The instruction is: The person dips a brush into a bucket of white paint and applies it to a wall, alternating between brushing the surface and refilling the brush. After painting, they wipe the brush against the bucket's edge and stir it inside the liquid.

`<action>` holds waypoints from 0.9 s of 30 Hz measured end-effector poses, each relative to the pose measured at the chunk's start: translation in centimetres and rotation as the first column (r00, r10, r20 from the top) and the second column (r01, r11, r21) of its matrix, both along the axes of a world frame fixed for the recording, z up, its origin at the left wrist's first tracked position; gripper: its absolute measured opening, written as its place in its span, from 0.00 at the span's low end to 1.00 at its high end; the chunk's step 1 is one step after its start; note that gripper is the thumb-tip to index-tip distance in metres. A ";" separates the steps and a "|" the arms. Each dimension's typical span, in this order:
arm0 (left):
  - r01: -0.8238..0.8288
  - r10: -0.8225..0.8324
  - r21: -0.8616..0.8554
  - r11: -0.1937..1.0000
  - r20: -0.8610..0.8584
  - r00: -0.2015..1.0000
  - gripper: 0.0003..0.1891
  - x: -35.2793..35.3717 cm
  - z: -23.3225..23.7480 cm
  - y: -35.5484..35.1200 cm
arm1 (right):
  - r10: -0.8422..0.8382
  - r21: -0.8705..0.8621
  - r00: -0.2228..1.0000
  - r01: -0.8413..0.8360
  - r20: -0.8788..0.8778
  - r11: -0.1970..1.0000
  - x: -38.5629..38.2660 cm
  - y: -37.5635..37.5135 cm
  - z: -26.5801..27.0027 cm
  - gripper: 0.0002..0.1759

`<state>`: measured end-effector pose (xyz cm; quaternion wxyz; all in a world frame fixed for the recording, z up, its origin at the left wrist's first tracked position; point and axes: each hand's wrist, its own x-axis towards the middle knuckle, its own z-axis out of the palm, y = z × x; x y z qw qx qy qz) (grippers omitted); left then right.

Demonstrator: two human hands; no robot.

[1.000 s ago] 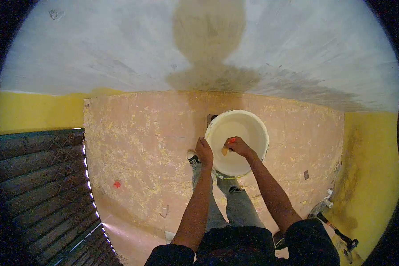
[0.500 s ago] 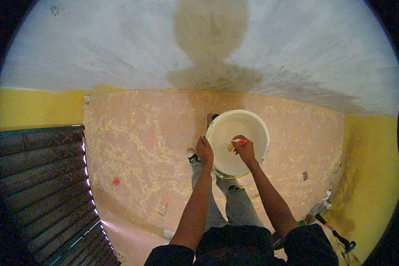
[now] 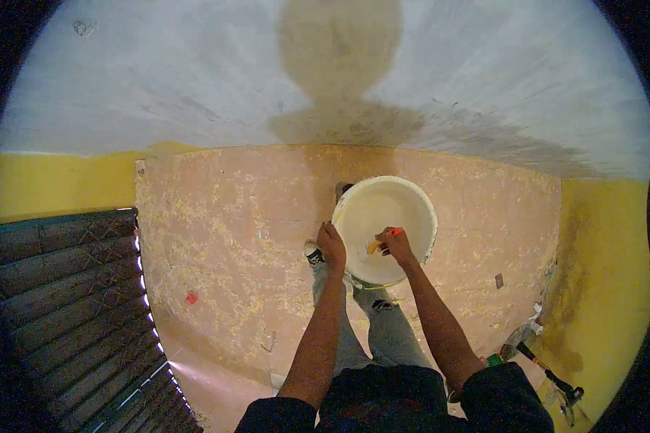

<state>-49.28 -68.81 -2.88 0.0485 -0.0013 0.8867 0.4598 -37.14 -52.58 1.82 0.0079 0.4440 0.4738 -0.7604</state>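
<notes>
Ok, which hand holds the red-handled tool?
The right hand, gripping the red-handled tool over the white bucket; the left hand only clasps the bucket's near rim.

Site: room under repainting. Evidence: wall (image 3: 159, 79) bare grey plaster above, yellow paint (image 3: 58, 180) along base; floor (image 3: 224, 231) flecked with yellow spatter; bucket (image 3: 386, 180) of pale paint; tools (image 3: 538, 361) lying by right wall.

Both arms stretch forward, left hand (image 3: 331, 245) clenched in a fist, right hand (image 3: 396, 246) curled closed.
</notes>
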 end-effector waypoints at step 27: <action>0.009 -0.009 0.018 1.000 0.044 0.999 0.22 -0.1 1.2 -0.1 | -0.184 0.311 0.982 0.161 0.045 0.937 -0.1 -1.8 2.6 0.12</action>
